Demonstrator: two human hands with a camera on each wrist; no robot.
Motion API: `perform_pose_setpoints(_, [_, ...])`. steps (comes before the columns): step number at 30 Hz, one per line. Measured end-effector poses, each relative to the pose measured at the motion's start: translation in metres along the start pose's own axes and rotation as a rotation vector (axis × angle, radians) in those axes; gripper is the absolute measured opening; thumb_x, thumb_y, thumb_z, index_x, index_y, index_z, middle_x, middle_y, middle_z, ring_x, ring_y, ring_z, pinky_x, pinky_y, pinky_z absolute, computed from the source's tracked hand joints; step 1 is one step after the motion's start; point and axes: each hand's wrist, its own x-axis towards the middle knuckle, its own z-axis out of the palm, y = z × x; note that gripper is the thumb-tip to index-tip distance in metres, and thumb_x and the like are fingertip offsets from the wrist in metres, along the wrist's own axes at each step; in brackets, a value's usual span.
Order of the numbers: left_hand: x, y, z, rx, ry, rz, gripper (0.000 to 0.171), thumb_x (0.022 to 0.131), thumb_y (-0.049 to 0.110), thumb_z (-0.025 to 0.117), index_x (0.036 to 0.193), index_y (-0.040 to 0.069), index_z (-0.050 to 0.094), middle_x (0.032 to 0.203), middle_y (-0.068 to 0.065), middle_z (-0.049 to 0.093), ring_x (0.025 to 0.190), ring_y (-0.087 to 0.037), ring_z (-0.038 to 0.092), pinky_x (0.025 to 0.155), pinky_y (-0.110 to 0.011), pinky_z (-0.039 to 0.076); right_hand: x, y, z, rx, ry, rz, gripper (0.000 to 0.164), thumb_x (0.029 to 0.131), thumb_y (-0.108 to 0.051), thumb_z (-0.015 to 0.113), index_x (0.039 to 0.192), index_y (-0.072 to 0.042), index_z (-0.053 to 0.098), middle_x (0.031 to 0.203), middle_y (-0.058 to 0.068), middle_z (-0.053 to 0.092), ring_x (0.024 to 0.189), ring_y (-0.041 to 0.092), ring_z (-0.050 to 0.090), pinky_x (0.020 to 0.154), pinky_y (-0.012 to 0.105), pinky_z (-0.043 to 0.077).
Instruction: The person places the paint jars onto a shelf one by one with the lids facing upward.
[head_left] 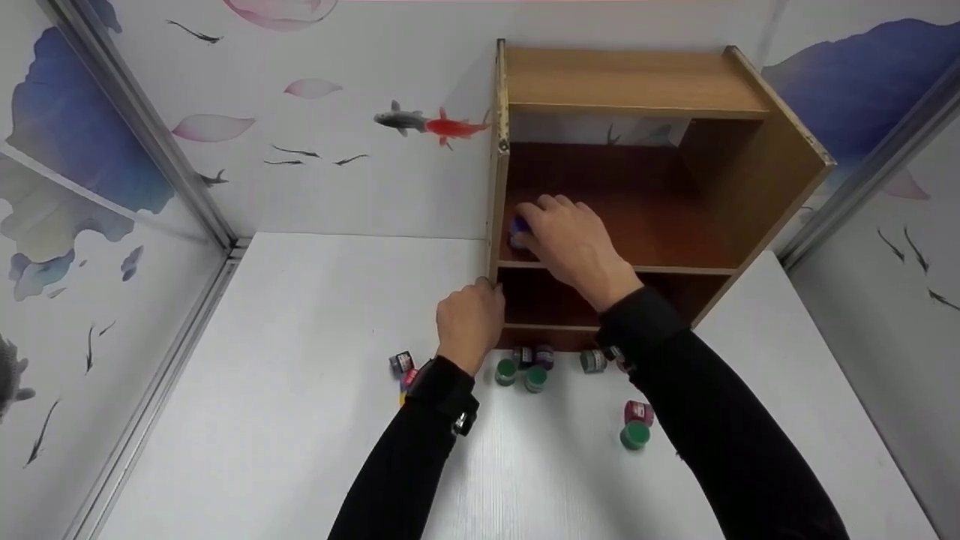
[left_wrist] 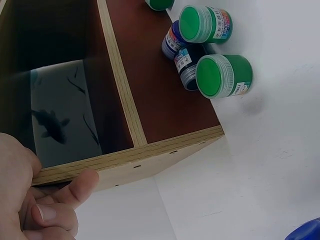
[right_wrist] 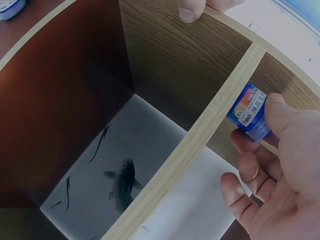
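Jar (right_wrist: 250, 111) of round blue plastic in right grip (right_wrist: 295, 162), at wood-grained cabinet (right_wrist: 185, 145).

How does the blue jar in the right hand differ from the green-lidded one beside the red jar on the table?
Colour: the blue jar has a blue body; the green-lidded jar shows a green top. Place: the blue jar is inside the shelf unit, the green-lidded jar on the white table. Hold: the right hand grips the blue jar; no hand touches the green-lidded jar. Both are small, rounded jars.
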Motion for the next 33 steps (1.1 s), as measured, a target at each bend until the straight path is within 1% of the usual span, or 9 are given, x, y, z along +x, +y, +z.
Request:
perform_pose_setpoints(5, [-0.001, 0.001, 0.000, -0.017, 0.011, -0.001, 0.038, 0.100, 0.032, 0.051, 0.076, 0.007, 0.067, 0.063, -0.008, 0.067, 0.053, -0.022, 0.066, 0.046, -0.036, 0.052, -0.002, 0.002, 0.001, 0.026, 0.022, -0.013, 0.041, 0.096, -0.032, 0.062, 0.126, -0.003, 0.061, 0.110, 0.018, 0.067, 0.101, 0.033, 0.063, 0.085, 0.045, 0.053])
perform_pose_setpoints(10, [0.000, 0.001, -0.001, -0.037, -0.034, -0.013, 0.038, 0.101, 0.032, 0.049, 0.080, 0.006, 0.068, 0.065, -0.008, 0.068, 0.054, -0.022, 0.066, 0.047, -0.036, 0.052, -0.002, 0.001, 0.000, 0.043, 0.025, -0.016, 0.041, 0.096, -0.032, 0.062, 0.125, -0.003, 0.061, 0.110, 0.018, 0.068, 0.098, 0.033, 0.065, 0.084, 0.045, 0.054])
perform_pose_setpoints(12, [0.000, 0.001, -0.001, -0.034, -0.049, -0.013, 0.039, 0.102, 0.032, 0.048, 0.081, 0.006, 0.068, 0.065, -0.008, 0.068, 0.054, -0.021, 0.066, 0.046, -0.035, 0.051, -0.002, 0.001, 0.000, 0.037, 0.017, -0.011, 0.042, 0.096, -0.033, 0.061, 0.127, -0.004, 0.061, 0.112, 0.018, 0.068, 0.101, 0.033, 0.065, 0.085, 0.045, 0.054])
perform_pose_setpoints(16, [0.000, 0.002, -0.003, -0.010, -0.061, -0.014, 0.039, 0.102, 0.033, 0.047, 0.081, 0.007, 0.068, 0.064, -0.008, 0.068, 0.054, -0.021, 0.066, 0.046, -0.034, 0.051, -0.002, 0.000, -0.003, 0.042, 0.002, -0.001, 0.047, 0.097, -0.038, 0.059, 0.133, -0.008, 0.057, 0.119, 0.017, 0.067, 0.108, 0.034, 0.065, 0.091, 0.047, 0.053])
perform_pose_setpoints(19, [0.000, 0.002, -0.002, -0.003, -0.068, -0.017, 0.039, 0.102, 0.033, 0.047, 0.083, 0.007, 0.068, 0.066, -0.009, 0.068, 0.055, -0.022, 0.067, 0.046, -0.035, 0.052, -0.004, 0.001, -0.005, 0.053, 0.003, 0.007, 0.049, 0.097, -0.040, 0.058, 0.135, -0.009, 0.056, 0.121, 0.017, 0.067, 0.110, 0.034, 0.065, 0.092, 0.048, 0.052])
perform_pose_setpoints(21, [0.000, 0.002, -0.002, -0.007, -0.071, -0.016, 0.039, 0.102, 0.033, 0.047, 0.085, 0.007, 0.069, 0.066, -0.009, 0.069, 0.055, -0.022, 0.067, 0.047, -0.035, 0.052, -0.007, 0.003, -0.006, 0.052, 0.013, 0.009, 0.048, 0.097, -0.039, 0.059, 0.134, -0.009, 0.056, 0.120, 0.017, 0.068, 0.109, 0.034, 0.065, 0.091, 0.048, 0.053])
perform_pose_setpoints(28, [0.000, 0.002, 0.000, -0.061, -0.043, -0.021, 0.037, 0.101, 0.031, 0.049, 0.084, 0.006, 0.069, 0.067, -0.010, 0.070, 0.055, -0.025, 0.067, 0.048, -0.038, 0.052, -0.019, 0.015, -0.011, 0.024, 0.083, 0.000, 0.044, 0.098, -0.034, 0.058, 0.132, -0.006, 0.057, 0.114, 0.018, 0.070, 0.099, 0.035, 0.068, 0.081, 0.047, 0.055])
perform_pose_setpoints(31, [0.001, 0.001, -0.002, -0.068, -0.072, -0.034, 0.038, 0.102, 0.032, 0.048, 0.086, 0.005, 0.069, 0.069, -0.011, 0.071, 0.057, -0.025, 0.068, 0.049, -0.039, 0.053, -0.026, 0.021, -0.014, 0.028, 0.097, 0.010, 0.043, 0.098, -0.033, 0.058, 0.132, -0.007, 0.057, 0.113, 0.018, 0.070, 0.097, 0.035, 0.068, 0.079, 0.046, 0.055])
perform_pose_setpoints(33, [0.002, 0.001, -0.003, -0.059, -0.098, -0.043, 0.039, 0.102, 0.033, 0.047, 0.088, 0.005, 0.070, 0.071, -0.011, 0.071, 0.059, -0.025, 0.069, 0.050, -0.039, 0.054, -0.031, 0.024, -0.016, 0.032, 0.086, 0.026, 0.042, 0.098, -0.033, 0.058, 0.132, -0.008, 0.057, 0.114, 0.017, 0.070, 0.098, 0.035, 0.067, 0.081, 0.046, 0.055])
